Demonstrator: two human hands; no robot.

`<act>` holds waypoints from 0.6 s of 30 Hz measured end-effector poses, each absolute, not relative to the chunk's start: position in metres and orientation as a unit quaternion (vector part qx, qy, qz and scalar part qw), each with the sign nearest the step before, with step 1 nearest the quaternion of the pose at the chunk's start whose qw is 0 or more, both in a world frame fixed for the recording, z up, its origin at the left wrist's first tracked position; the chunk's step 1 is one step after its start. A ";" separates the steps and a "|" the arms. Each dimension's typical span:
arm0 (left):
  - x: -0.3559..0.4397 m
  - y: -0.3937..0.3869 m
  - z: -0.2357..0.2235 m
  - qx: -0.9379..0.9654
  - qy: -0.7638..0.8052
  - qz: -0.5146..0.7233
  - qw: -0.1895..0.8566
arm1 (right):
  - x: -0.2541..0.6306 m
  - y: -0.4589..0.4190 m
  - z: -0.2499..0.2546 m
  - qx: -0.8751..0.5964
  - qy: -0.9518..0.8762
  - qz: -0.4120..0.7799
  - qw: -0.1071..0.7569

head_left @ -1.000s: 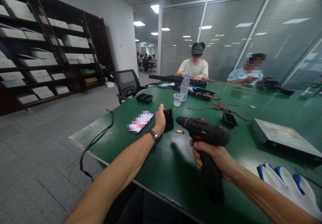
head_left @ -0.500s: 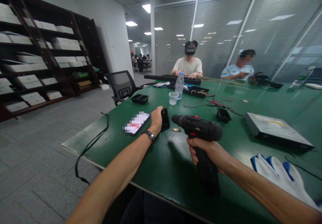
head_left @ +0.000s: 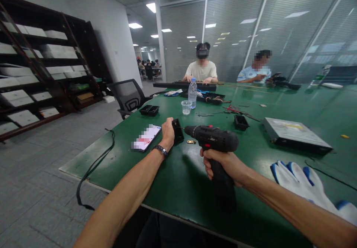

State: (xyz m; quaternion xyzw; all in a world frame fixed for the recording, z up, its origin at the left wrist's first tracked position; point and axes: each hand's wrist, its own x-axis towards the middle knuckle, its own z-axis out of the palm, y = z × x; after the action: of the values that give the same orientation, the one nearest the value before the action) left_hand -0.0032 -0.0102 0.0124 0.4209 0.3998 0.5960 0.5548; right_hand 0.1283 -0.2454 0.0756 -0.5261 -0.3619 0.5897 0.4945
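My right hand (head_left: 223, 164) is wrapped round the grip of a black cordless drill (head_left: 213, 138), whose bit points left at a small black box (head_left: 177, 129). My left hand (head_left: 167, 132) is closed on that box and holds it upright on the green table (head_left: 184, 181). The drill's tip is at the box's side. A small brass piece (head_left: 191, 142) lies on the table under the drill's nose. A phone (head_left: 146, 138) lies just left of my left hand.
A flat grey drive unit (head_left: 295, 133), a black tray (head_left: 241, 122), white and blue gloves (head_left: 301, 183), a water bottle (head_left: 192, 93), a plastic cup (head_left: 186, 107) and loose wires lie on the table. Two people sit at the far end. A black cable (head_left: 93, 168) hangs off the left edge.
The drill's tip has closed in on the black box in my left hand. The view has shifted a little, and both hands keep their grip.
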 end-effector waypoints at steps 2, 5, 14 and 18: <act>-0.003 -0.010 0.012 0.427 0.398 0.601 0.546 | 0.128 -0.245 0.078 -0.529 -0.363 0.591 0.489; -0.003 -0.010 0.012 0.433 0.398 0.600 0.543 | 0.128 -0.245 0.077 -0.534 -0.374 0.588 0.479; -0.005 -0.011 0.013 0.443 0.406 0.590 0.538 | 0.133 -0.245 0.076 -0.566 -0.434 0.549 0.435; -0.005 -0.012 0.014 0.449 0.407 0.582 0.543 | 0.133 -0.244 0.076 -0.566 -0.433 0.547 0.439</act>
State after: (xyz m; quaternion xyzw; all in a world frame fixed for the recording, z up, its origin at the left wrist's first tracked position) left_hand -0.0055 -0.0125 0.0137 0.4489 0.4067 0.5820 0.5425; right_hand 0.1334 -0.2441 0.0760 -0.5662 -0.4333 0.5471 0.4385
